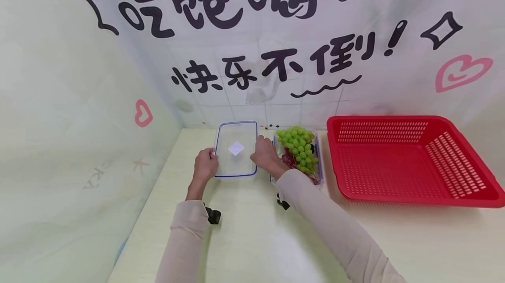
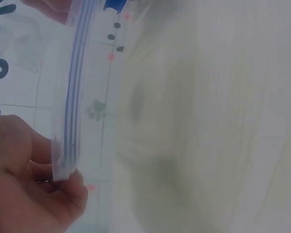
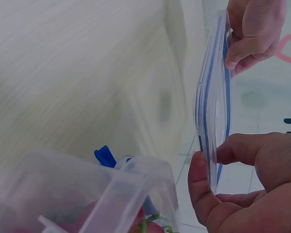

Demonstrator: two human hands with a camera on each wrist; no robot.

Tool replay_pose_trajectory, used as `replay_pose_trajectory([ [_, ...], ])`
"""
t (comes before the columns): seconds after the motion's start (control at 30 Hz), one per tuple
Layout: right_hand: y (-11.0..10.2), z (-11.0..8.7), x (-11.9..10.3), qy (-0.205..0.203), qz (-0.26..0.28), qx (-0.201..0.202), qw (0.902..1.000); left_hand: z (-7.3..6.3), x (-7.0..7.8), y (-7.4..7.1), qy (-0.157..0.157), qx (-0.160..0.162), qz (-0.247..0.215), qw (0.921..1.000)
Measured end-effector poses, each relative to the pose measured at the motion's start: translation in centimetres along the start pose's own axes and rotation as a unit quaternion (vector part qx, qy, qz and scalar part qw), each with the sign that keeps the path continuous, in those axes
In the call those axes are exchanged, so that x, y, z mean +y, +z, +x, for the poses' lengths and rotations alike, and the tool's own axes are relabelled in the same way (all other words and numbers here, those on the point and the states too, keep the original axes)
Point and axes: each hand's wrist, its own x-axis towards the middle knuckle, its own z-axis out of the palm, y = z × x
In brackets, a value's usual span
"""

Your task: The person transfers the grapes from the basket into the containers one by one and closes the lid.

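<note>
A clear plastic container lid [image 1: 242, 162] with a blue seal round its edge is held up over the table between both hands. My left hand [image 1: 205, 164] pinches its left edge, thumb and fingers on either side, as the left wrist view shows of the lid [image 2: 70, 97] and hand [image 2: 34, 179]. On the opposite edge my right hand [image 1: 265, 153] pinches the lid [image 3: 213, 107] between thumb and fingers. Just right of that hand stands a clear container [image 1: 320, 164] filled with green grapes [image 1: 297, 145] and red grapes [image 1: 288, 158], partly hidden by the right wrist.
A large red plastic basket [image 1: 386, 199] with perforated sides stands on the right of the pale table [image 1: 244, 239]. Behind the table hangs a printed wall covering [image 1: 236, 112], which also runs along the left side. The container's blue clip [image 3: 105, 156] sticks out beside the right hand.
</note>
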Motion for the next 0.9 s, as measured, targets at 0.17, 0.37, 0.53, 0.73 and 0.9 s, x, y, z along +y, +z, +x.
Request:
replay_pose_trajectory([
  [0.17,-0.8,-0.2,-0.3,-0.019,-0.001,0.003,0.9998,-0.2,0.8,-0.4,-0.003,-0.001,-0.007,1.0000],
  [0.37,-2.0,-0.5,-0.2,-0.052,0.010,0.004,0.9986,-0.7,1.8,-1.2,0.000,-0.009,-0.016,0.9998],
  [0.53,-2.3,-0.3,0.2,-0.045,-0.016,0.008,0.9988,-0.7,1.9,-1.2,0.002,-0.018,-0.013,0.9997],
  [0.73,-3.4,-0.2,0.5,-0.049,-0.001,0.006,0.9988,-1.1,2.3,-1.2,0.026,-0.014,-0.020,0.9994],
  [0.9,-4.4,-0.3,0.8,-0.051,0.028,0.007,0.9983,-1.3,3.1,-1.2,0.061,0.001,-0.018,0.9980],
])
